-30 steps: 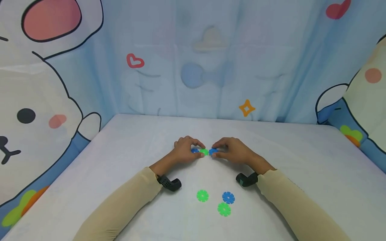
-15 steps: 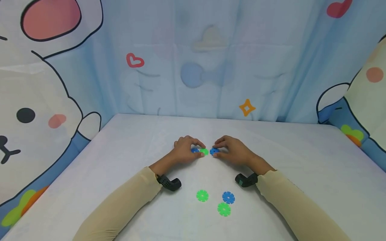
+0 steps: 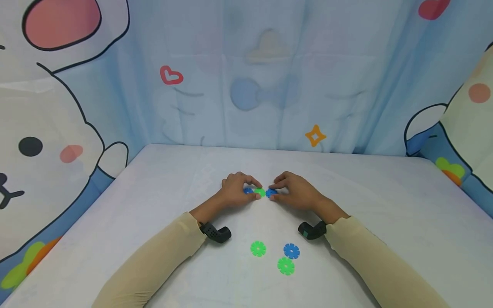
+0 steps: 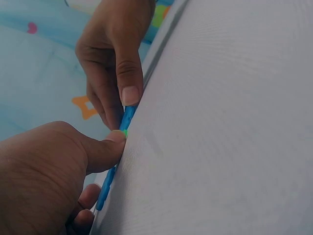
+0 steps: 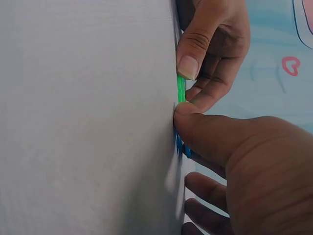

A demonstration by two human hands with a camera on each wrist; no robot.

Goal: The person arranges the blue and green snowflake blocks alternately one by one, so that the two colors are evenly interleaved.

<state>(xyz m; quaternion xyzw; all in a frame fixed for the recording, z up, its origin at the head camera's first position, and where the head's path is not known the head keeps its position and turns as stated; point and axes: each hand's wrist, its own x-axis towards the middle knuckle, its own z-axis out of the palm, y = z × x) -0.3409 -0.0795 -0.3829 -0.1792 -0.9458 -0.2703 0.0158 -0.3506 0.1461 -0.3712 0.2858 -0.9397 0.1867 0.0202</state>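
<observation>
Your left hand [image 3: 239,191] pinches a green disc [image 3: 259,192], your right hand [image 3: 299,192] a blue disc [image 3: 271,193] beside it, apparently joining them, which likely calls for careful alignment.

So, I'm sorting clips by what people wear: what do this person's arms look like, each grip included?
The left sleeve and right sleeve are long, plain and beige. Both wrists carry a bent black device: the left device has small dots, the right device a small greenish patch. The left grip and right grip are gloveless. No cables show.
</observation>
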